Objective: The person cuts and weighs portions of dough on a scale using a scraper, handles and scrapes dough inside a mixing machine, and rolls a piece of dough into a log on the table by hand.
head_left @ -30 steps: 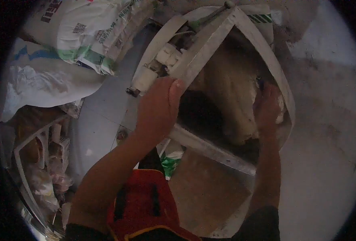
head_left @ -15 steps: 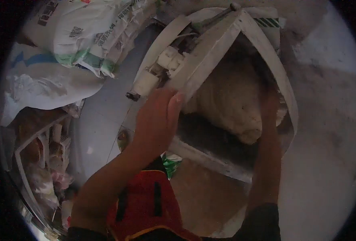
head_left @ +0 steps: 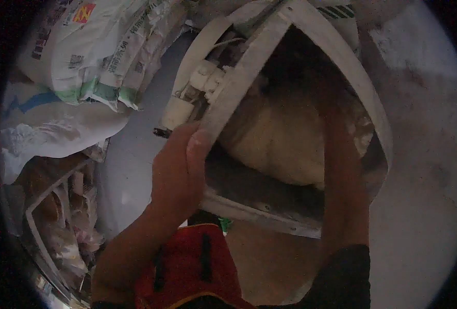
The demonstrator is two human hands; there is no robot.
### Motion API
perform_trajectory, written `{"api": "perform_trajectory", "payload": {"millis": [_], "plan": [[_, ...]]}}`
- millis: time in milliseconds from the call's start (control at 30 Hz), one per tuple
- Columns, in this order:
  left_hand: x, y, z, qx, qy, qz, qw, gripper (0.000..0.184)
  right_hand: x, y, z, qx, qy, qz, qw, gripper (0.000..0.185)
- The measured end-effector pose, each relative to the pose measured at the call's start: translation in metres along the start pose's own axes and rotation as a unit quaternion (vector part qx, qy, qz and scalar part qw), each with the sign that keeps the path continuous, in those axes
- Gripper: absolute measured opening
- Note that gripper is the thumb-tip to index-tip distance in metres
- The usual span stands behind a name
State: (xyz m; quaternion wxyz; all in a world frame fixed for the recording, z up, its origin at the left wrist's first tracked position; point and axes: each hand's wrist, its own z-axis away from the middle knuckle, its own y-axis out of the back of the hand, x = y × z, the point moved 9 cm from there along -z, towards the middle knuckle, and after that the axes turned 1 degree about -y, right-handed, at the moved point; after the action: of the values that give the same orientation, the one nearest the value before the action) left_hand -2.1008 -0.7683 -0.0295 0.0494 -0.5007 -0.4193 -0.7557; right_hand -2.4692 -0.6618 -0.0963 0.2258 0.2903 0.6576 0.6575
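Where dough (head_left: pixel 275 141) ends, space (head_left: pixel 259 188) borders the lower rim (head_left: pixel 264 214).

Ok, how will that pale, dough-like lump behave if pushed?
The pale lump would probably dent and sag rather than tip, given its rounded, creased surface. It's likely heavy, since it spreads across much of the dark bowl.

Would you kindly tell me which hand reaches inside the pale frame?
The right hand, dim in the shadow within; the left hand instead sits at the frame's left bar.
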Motion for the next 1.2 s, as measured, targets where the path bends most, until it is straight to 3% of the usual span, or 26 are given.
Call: {"api": "perform_trajectory", "payload": {"millis": [100, 233, 367, 467, 533, 600, 633, 767, 933, 1067, 1200], "plan": [[0.005, 0.005, 0.001, 0.038, -0.004, -0.038, 0.999, 0.038, -0.020, 0.021, 0.004, -0.066, -0.028, 0.006, 0.997, 0.039], [0.018, 0.015, 0.004, 0.044, -0.005, 0.008, 0.999, 0.039, -0.040, 0.080, 0.039, -0.127, -0.071, 0.005, 0.989, 0.039], [0.014, 0.013, 0.000, 0.052, 0.016, 0.034, 0.998, 0.040, -0.048, 0.110, 0.088, -0.142, -0.079, 0.012, 0.987, 0.041], [0.013, 0.013, -0.001, 0.071, 0.017, 0.080, 0.994, 0.041, -0.063, 0.133, 0.107, 0.177, 0.088, -0.010, 0.980, 0.043], [0.011, 0.015, -0.001, 0.062, 0.026, 0.088, 0.994, 0.042, -0.072, 0.135, 0.117, 0.163, 0.125, -0.080, 0.975, 0.035], [0.023, 0.020, 0.001, 0.052, 0.024, 0.071, 0.996, 0.042, -0.076, 0.136, 0.109, 0.082, 0.071, -0.179, 0.978, 0.027], [0.029, 0.022, 0.003, 0.055, 0.009, 0.057, 0.997, 0.043, -0.070, 0.126, 0.098, 0.007, -0.002, -0.242, 0.970, 0.023], [0.048, 0.028, 0.007, 0.063, -0.050, 0.004, 0.997, 0.044, -0.064, 0.071, 0.075, -0.185, -0.243, -0.463, 0.832, 0.018], [0.049, 0.034, 0.005, 0.029, 0.023, -0.003, 0.999, 0.044, -0.091, 0.048, 0.049, -0.098, -0.333, -0.652, 0.674, 0.015], [0.043, 0.030, 0.003, 0.032, 0.000, -0.011, 0.999, 0.042, -0.110, 0.052, 0.046, -0.030, -0.368, -0.749, 0.550, 0.014], [0.022, 0.017, 0.000, 0.030, 0.011, 0.042, 0.999, 0.040, -0.124, 0.068, 0.035, -0.031, -0.351, -0.747, 0.563, 0.013]]}}
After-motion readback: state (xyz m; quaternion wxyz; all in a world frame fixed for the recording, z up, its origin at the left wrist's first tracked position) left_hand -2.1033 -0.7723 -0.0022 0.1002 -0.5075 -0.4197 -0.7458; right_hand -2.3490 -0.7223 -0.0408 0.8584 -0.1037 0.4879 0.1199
